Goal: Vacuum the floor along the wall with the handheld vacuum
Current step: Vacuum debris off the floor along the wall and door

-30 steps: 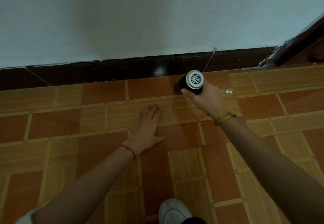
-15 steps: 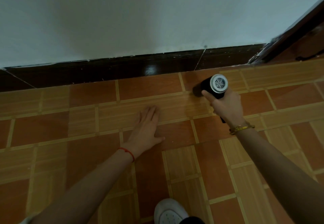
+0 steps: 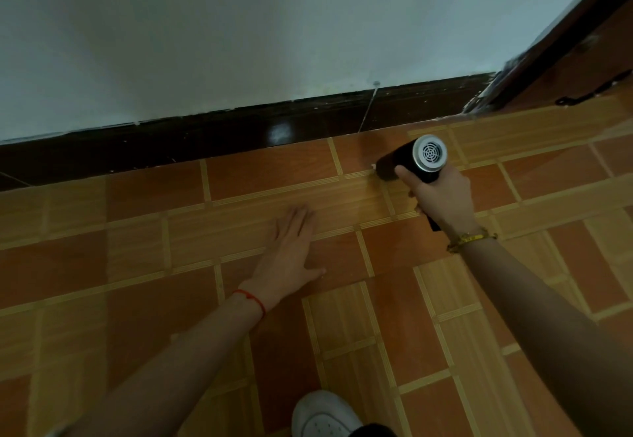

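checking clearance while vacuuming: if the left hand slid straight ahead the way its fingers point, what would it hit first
Probably the dark baseboard: the left hand lies flat, fingers toward it, and its line seems to pass left of the handheld vacuum.

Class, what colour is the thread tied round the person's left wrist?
Red. The thread shows best in the head view, the only one.

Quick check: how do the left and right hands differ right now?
The left hand lies flat on the floor, fingers straight, holding nothing; the right hand grips the handheld vacuum. The left wrist wears a red string, the right a yellow bracelet. The right hand sits nearer the baseboard. Both are bare.
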Demonstrator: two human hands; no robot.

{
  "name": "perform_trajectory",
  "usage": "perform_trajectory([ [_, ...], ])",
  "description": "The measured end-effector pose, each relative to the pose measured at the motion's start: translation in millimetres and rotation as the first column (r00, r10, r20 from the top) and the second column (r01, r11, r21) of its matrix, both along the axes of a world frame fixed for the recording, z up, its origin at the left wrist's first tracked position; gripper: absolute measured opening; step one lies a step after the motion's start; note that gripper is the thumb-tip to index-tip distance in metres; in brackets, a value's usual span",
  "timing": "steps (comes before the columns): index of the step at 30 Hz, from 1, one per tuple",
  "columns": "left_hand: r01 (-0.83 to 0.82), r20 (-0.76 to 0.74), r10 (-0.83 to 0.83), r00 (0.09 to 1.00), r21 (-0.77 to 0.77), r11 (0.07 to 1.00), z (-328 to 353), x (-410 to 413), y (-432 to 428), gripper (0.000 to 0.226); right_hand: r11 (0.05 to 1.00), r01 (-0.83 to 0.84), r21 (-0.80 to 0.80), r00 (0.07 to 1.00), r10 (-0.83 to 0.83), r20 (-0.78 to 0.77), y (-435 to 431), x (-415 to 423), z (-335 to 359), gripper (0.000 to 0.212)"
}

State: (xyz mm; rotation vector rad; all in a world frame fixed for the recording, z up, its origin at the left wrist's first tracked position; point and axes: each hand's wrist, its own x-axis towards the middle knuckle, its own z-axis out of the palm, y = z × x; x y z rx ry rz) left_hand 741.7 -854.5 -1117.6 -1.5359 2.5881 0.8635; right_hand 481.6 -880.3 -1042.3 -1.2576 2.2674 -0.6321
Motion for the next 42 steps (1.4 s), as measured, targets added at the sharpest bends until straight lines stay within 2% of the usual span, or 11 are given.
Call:
perform_trajectory([
  [2, 0.006, 0.004, -0.006, 1.000, -0.001, 1.000, -0.3, -3.1, -1.0, 0.107, 1.000, -0.008, -0.003, 1.000, 0.008, 0.015, -4.9, 3.1, 1.2, 0.071],
  [6, 0.014, 0.004, -0.014, 1.000, -0.003, 1.000, -0.4, -8.6, -4.1, 0.107, 0.993, -0.112, 0.039, 0.992, 0.109, 0.066, -14.7, 0.4, 2.5, 0.049],
  [14, 0.038, -0.001, -0.038, 0.999, 0.009, 0.999, -0.3, -19.8, -12.3, 0.107, 0.990, 0.141, 0.014, 0.989, -0.140, -0.050, -11.1, -32.1, -0.4, 0.095],
  [18, 0.037, -0.022, -0.037, 0.999, 0.013, 0.999, -0.6, -27.0, -18.5, 0.107, 0.987, 0.156, 0.024, 0.987, -0.155, -0.038, -4.7, -40.8, 5.2, 0.074],
  [23, 0.048, -0.037, -0.047, 0.998, 0.024, 0.999, -1.6, -37.2, -20.9, 0.107, 0.997, -0.020, 0.081, 0.997, 0.015, 0.071, -1.4, -46.7, 4.8, 0.043],
  [27, 0.065, -0.016, -0.065, 0.998, 0.007, 0.998, -1.9, -42.9, -19.1, 0.108, 0.993, 0.107, 0.055, 0.993, -0.105, -0.048, 4.6, -47.7, 2.3, 0.078],
  [28, 0.069, -0.010, -0.069, 0.998, 0.007, 0.998, -1.8, -44.1, -18.3, 0.108, 0.993, 0.105, 0.052, 0.993, -0.101, -0.060, 7.7, -47.7, 3.1, 0.080],
  [33, 0.073, -0.027, -0.073, 0.997, 0.028, 0.997, -3.3, -53.5, -10.7, 0.106, 0.986, -0.142, 0.087, 0.984, 0.131, 0.119, 30.2, -28.8, 17.7, 0.039],
  [36, 0.076, -0.041, -0.075, 0.996, 0.036, 0.996, -3.0, -57.8, -5.3, 0.106, 0.976, -0.210, 0.053, 0.965, 0.198, 0.174, 46.9, -13.6, 10.9, 0.043],
  [39, 0.089, -0.045, -0.088, 0.995, 0.028, 0.996, -1.4, -58.9, -2.1, 0.106, 0.989, -0.147, 0.032, 0.971, 0.138, 0.196, 57.5, -11.3, 2.1, 0.054],
  [42, 0.088, -0.041, -0.087, 0.995, 0.026, 0.996, -0.5, -59.5, -0.9, 0.106, 0.999, -0.050, 0.015, 0.986, 0.047, 0.160, 61.1, -24.4, 0.7, 0.051],
])
